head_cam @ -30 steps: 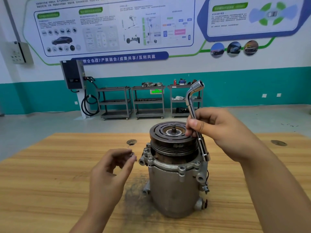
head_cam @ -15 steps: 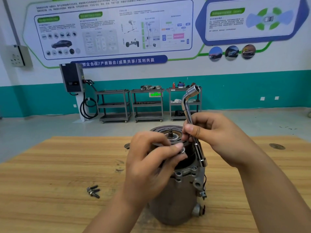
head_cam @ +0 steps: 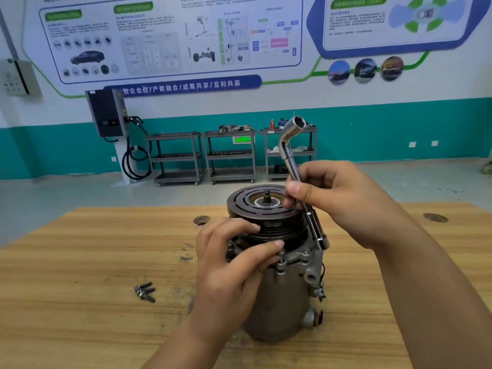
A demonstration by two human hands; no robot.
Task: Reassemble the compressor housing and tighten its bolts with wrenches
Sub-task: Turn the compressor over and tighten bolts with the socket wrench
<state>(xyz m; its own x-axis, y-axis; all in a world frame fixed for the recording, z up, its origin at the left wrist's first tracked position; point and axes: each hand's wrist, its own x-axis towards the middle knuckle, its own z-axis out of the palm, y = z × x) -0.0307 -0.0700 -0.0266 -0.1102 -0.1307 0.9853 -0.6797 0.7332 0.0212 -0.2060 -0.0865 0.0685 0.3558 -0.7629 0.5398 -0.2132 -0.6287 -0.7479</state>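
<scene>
The compressor [head_cam: 277, 302] stands upright on the tabletop [head_cam: 80, 288]; it looks heavy and rigid, best steadied by its body. At its flange the left hand [head_cam: 231, 272] pinches a small, probably slippery bolt [head_cam: 281, 258]. The right hand [head_cam: 343, 198] grips the L-shaped socket wrench [head_cam: 290, 153] beside its pulley.

The left hand [head_cam: 229, 270] hides much of the compressor housing [head_cam: 282, 310]; print on the wall poster [head_cam: 170, 38] is blurred.
</scene>
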